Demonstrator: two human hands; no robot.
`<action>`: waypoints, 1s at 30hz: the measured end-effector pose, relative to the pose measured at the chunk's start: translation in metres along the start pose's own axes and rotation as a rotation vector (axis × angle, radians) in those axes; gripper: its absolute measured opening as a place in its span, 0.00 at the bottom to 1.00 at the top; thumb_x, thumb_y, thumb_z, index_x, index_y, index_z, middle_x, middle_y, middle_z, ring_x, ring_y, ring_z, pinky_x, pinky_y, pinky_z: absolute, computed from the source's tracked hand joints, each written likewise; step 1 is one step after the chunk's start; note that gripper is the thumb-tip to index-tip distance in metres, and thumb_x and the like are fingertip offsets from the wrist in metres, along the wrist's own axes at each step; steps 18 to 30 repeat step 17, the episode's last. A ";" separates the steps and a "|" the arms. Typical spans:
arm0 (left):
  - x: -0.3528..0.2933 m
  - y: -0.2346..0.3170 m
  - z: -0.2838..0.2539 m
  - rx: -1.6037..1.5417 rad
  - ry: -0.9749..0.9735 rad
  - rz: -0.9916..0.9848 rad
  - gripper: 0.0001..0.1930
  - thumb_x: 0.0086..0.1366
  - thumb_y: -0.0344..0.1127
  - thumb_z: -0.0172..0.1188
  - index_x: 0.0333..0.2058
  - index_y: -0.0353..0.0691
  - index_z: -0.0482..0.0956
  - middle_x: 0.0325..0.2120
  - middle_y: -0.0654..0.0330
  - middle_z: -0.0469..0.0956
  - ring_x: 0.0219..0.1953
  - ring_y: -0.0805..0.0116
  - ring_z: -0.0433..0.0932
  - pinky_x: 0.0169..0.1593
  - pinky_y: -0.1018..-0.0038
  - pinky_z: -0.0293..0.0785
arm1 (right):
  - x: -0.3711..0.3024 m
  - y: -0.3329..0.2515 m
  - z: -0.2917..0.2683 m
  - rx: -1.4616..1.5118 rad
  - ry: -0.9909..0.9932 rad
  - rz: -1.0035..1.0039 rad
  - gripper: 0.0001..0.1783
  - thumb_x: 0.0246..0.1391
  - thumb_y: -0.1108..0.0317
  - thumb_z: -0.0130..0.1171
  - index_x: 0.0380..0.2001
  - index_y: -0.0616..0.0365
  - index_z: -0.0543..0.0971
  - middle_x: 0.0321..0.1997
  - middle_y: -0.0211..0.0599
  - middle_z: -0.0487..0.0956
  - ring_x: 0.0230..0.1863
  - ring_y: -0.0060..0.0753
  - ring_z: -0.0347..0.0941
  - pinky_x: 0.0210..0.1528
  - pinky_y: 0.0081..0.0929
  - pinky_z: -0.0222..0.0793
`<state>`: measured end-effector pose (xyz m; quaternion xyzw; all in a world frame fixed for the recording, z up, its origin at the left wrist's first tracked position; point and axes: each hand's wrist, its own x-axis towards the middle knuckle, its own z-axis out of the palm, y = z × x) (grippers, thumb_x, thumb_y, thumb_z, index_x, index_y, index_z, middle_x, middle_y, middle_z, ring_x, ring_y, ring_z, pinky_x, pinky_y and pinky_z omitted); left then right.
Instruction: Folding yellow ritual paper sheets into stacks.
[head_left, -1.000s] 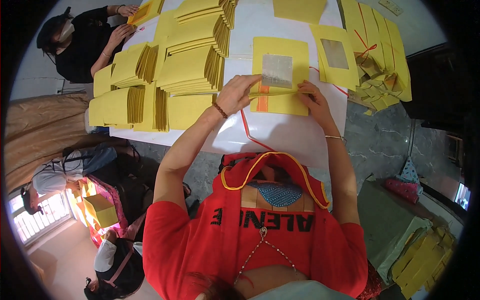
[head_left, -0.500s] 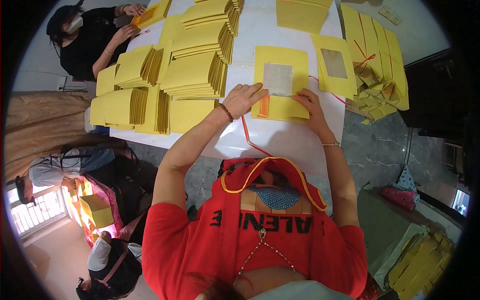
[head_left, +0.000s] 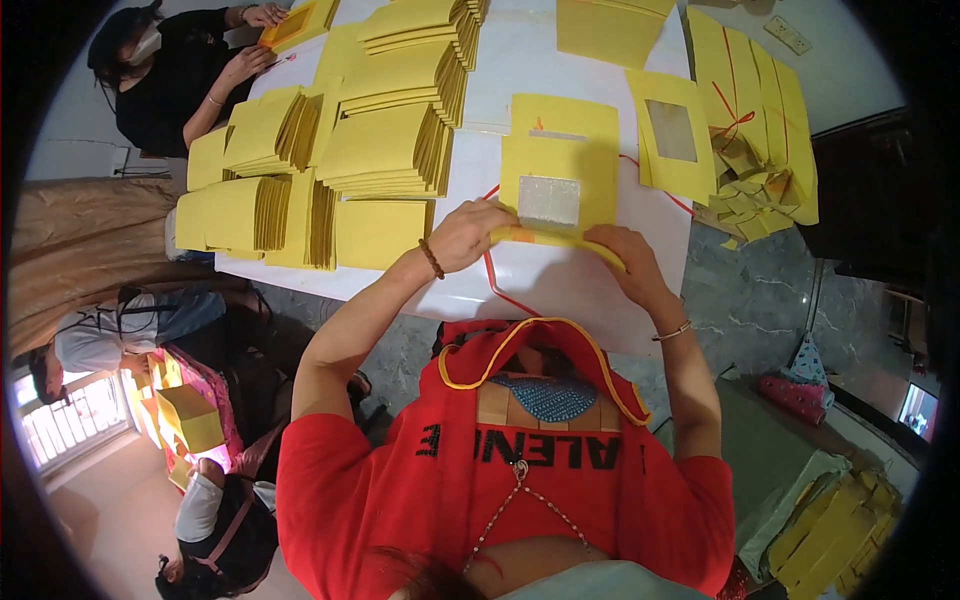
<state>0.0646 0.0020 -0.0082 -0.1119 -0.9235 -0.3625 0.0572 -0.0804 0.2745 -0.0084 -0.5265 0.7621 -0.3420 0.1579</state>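
A flat yellow paper sheet (head_left: 598, 140) with a square see-through window (head_left: 549, 202) lies before me on the table. Its near edge bends upward, and an orange strip shows along it. My left hand (head_left: 472, 236) grips that edge at its left corner, fingers bent over the paper. At the right corner my right hand (head_left: 630, 262) pinches the same edge, thumb hidden. Toward the far end of the sheet there is a narrow pale slot with a small orange mark. A second windowed yellow sheet (head_left: 655, 95) lies to the right.
Stacks of folded yellow paper (head_left: 385, 150) fill the left of the white table (head_left: 480, 140). A red ribbon (head_left: 512, 298) crosses its near edge. Tied yellow bundles (head_left: 780, 90) stand at the right. A co-worker (head_left: 165, 75) handles yellow paper at the far left; others are lower left.
Both hands have come nearer to me with the sheet's near edge, which now bends up. The window sits closer to me, and the pale slot beyond it has come into view.
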 end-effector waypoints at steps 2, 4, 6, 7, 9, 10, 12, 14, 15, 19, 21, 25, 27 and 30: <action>0.006 0.005 0.000 -0.062 0.030 -0.104 0.13 0.61 0.33 0.50 0.45 0.39 0.72 0.35 0.54 0.76 0.42 0.55 0.73 0.46 0.65 0.67 | 0.002 0.013 0.007 0.024 0.103 0.104 0.13 0.53 0.68 0.53 0.43 0.54 0.76 0.40 0.38 0.78 0.44 0.37 0.73 0.45 0.30 0.64; 0.012 0.009 0.002 -0.121 0.063 -0.215 0.13 0.64 0.34 0.48 0.45 0.38 0.72 0.31 0.51 0.76 0.37 0.52 0.74 0.42 0.63 0.69 | 0.020 -0.006 -0.006 0.194 0.085 0.283 0.13 0.54 0.64 0.53 0.41 0.56 0.77 0.34 0.37 0.77 0.36 0.33 0.72 0.39 0.27 0.65; 0.019 0.011 0.007 -0.318 0.159 -0.546 0.14 0.67 0.41 0.45 0.40 0.37 0.72 0.21 0.49 0.74 0.27 0.50 0.75 0.32 0.62 0.70 | 0.031 -0.010 -0.005 0.359 0.074 0.465 0.14 0.55 0.61 0.54 0.40 0.59 0.77 0.28 0.37 0.77 0.29 0.29 0.72 0.33 0.25 0.65; 0.024 0.007 0.013 -0.321 0.155 -0.545 0.14 0.67 0.41 0.45 0.40 0.37 0.72 0.21 0.49 0.74 0.27 0.50 0.75 0.32 0.62 0.70 | 0.034 -0.004 0.004 0.442 0.195 0.471 0.16 0.55 0.59 0.54 0.39 0.60 0.77 0.24 0.34 0.76 0.26 0.25 0.69 0.30 0.23 0.64; 0.032 -0.004 0.023 -0.276 0.363 -0.516 0.13 0.66 0.42 0.46 0.33 0.36 0.69 0.14 0.48 0.71 0.21 0.47 0.73 0.26 0.60 0.67 | 0.041 0.001 0.008 0.524 0.309 0.475 0.17 0.55 0.57 0.54 0.39 0.61 0.77 0.21 0.31 0.75 0.22 0.20 0.66 0.27 0.21 0.62; 0.035 -0.009 0.027 -0.278 0.362 -0.519 0.13 0.66 0.42 0.46 0.33 0.36 0.69 0.14 0.48 0.71 0.21 0.47 0.73 0.26 0.60 0.67 | 0.044 0.002 0.008 0.515 0.312 0.518 0.17 0.55 0.57 0.55 0.39 0.61 0.77 0.21 0.29 0.75 0.23 0.19 0.65 0.27 0.21 0.62; 0.043 -0.012 0.029 -0.299 0.389 -0.639 0.15 0.66 0.42 0.46 0.27 0.36 0.65 0.14 0.46 0.70 0.21 0.45 0.72 0.26 0.57 0.66 | 0.048 0.003 0.006 0.505 0.315 0.571 0.18 0.55 0.57 0.55 0.40 0.60 0.77 0.22 0.28 0.74 0.24 0.18 0.65 0.28 0.20 0.63; 0.046 -0.012 0.028 -0.243 0.359 -0.686 0.15 0.66 0.43 0.47 0.27 0.36 0.65 0.14 0.45 0.71 0.21 0.44 0.72 0.26 0.56 0.65 | 0.053 0.002 0.003 0.484 0.309 0.622 0.18 0.54 0.57 0.56 0.41 0.60 0.76 0.24 0.29 0.76 0.25 0.17 0.66 0.29 0.19 0.63; 0.048 -0.011 0.026 -0.182 0.333 -0.728 0.16 0.65 0.43 0.47 0.27 0.36 0.65 0.15 0.45 0.71 0.22 0.43 0.72 0.27 0.55 0.65 | 0.055 0.003 0.003 0.483 0.307 0.626 0.18 0.54 0.57 0.56 0.41 0.60 0.76 0.24 0.29 0.76 0.25 0.17 0.66 0.29 0.19 0.63; 0.050 -0.012 0.024 -0.139 0.300 -0.740 0.17 0.65 0.45 0.48 0.27 0.36 0.65 0.16 0.44 0.72 0.23 0.42 0.72 0.27 0.54 0.65 | 0.056 0.004 0.002 0.563 0.285 0.615 0.20 0.56 0.62 0.55 0.50 0.61 0.72 0.37 0.30 0.77 0.36 0.15 0.68 0.38 0.15 0.64; 0.050 -0.012 0.024 -0.139 0.300 -0.740 0.17 0.65 0.45 0.48 0.27 0.36 0.65 0.16 0.44 0.72 0.23 0.42 0.72 0.27 0.54 0.65 | 0.056 0.004 0.002 0.563 0.285 0.615 0.20 0.56 0.62 0.55 0.50 0.61 0.72 0.37 0.30 0.77 0.36 0.15 0.68 0.38 0.15 0.64; 0.050 -0.012 0.024 -0.139 0.300 -0.740 0.17 0.65 0.45 0.48 0.27 0.36 0.65 0.16 0.44 0.72 0.23 0.42 0.72 0.27 0.54 0.65 | 0.056 0.004 0.002 0.563 0.285 0.615 0.20 0.56 0.62 0.55 0.50 0.61 0.72 0.37 0.30 0.77 0.36 0.15 0.68 0.38 0.15 0.64; 0.050 -0.012 0.024 -0.139 0.300 -0.740 0.17 0.65 0.45 0.48 0.27 0.36 0.65 0.16 0.44 0.72 0.23 0.42 0.72 0.27 0.54 0.65 | 0.056 0.004 0.002 0.563 0.285 0.615 0.20 0.56 0.62 0.55 0.50 0.61 0.72 0.37 0.30 0.77 0.36 0.15 0.68 0.38 0.15 0.64; 0.050 -0.012 0.024 -0.139 0.300 -0.740 0.17 0.65 0.45 0.48 0.27 0.36 0.65 0.16 0.44 0.72 0.23 0.42 0.72 0.27 0.54 0.65 | 0.056 0.004 0.002 0.563 0.285 0.615 0.20 0.56 0.62 0.55 0.50 0.61 0.72 0.37 0.30 0.77 0.36 0.15 0.68 0.38 0.15 0.64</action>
